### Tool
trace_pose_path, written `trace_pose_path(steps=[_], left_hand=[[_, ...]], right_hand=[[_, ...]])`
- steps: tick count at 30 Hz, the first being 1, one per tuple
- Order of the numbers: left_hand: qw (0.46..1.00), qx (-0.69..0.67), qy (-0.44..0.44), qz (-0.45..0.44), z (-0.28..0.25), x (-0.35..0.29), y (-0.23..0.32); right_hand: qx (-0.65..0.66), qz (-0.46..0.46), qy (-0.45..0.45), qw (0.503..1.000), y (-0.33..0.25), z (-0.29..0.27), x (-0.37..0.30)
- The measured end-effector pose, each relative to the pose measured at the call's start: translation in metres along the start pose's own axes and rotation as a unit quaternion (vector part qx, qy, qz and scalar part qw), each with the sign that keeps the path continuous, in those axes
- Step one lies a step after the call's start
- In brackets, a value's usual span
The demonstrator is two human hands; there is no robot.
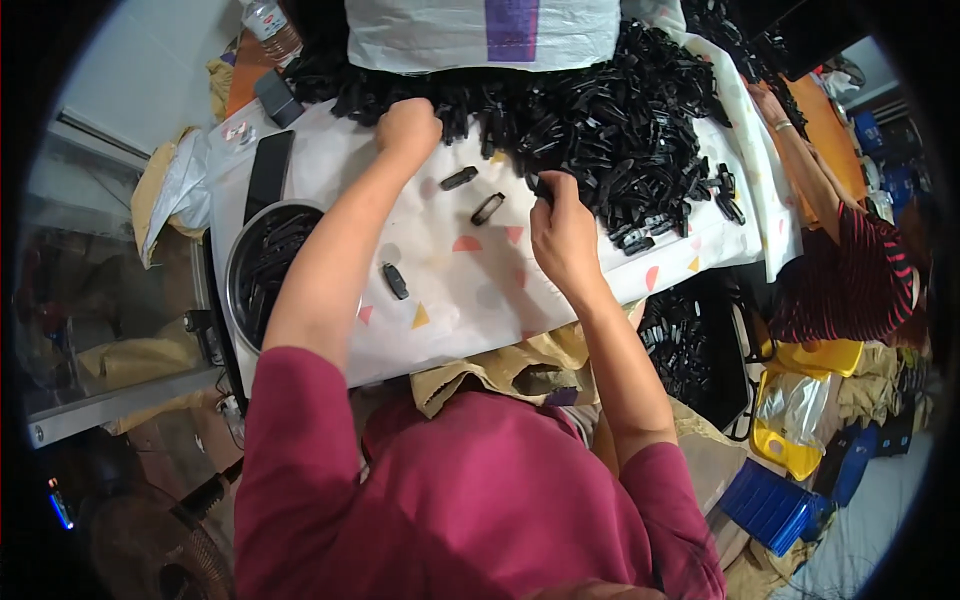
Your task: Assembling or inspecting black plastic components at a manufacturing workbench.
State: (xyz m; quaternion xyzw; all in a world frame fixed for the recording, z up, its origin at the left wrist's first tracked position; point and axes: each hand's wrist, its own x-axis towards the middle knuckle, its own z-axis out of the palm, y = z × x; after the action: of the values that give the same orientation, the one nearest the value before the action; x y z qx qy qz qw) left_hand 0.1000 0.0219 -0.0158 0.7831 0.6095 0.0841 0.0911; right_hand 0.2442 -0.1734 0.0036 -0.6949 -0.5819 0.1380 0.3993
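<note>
A big heap of small black plastic parts (640,130) covers the far side of the patterned white tablecloth (440,270). At the heap's left front edge is my left hand (410,130), its fingers curled in among the parts; what they hold, if anything, is hidden. My right hand (564,225) is closed, with a small black plastic piece (541,186) pinched at its fingertips. Between my hands lie two loose parts, a dark one (459,179) and a hollow, frame-like one (487,209). Another black part (395,281) lies nearer me, right of my left forearm.
A metal bowl (234,275) of black parts sits left of my forearm, below a dark phone (269,177). A white sack (420,40) stands behind the heap. Another person's arm (800,165) is at the right. A black crate (735,385) of parts sits below the table.
</note>
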Motion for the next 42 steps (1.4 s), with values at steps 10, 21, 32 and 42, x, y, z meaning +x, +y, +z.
trace_pose_path(steps=[10, 21, 32, 42], left_hand=[[0.721, -0.671, -0.052, 0.165, -0.07, -0.14, 0.028], [0.706, -0.658, -0.049, 0.257, -0.081, -0.177, 0.022], [0.699, -0.671, -0.024, 0.246, -0.079, -0.179, 0.002], [0.882, -0.467, -0.04, -0.047, -0.036, -0.059, -0.04]], right_hand=[[0.564, 0.057, 0.012, 0.824, -0.062, -0.02, -0.019], [0.299, -0.124, 0.093, 0.942, -0.066, -0.021, -0.046], [0.257, -0.087, 0.07, 0.96, -0.08, -0.004, -0.04], [-0.163, -0.159, -0.11, 0.967, -0.007, 0.067, 0.042]])
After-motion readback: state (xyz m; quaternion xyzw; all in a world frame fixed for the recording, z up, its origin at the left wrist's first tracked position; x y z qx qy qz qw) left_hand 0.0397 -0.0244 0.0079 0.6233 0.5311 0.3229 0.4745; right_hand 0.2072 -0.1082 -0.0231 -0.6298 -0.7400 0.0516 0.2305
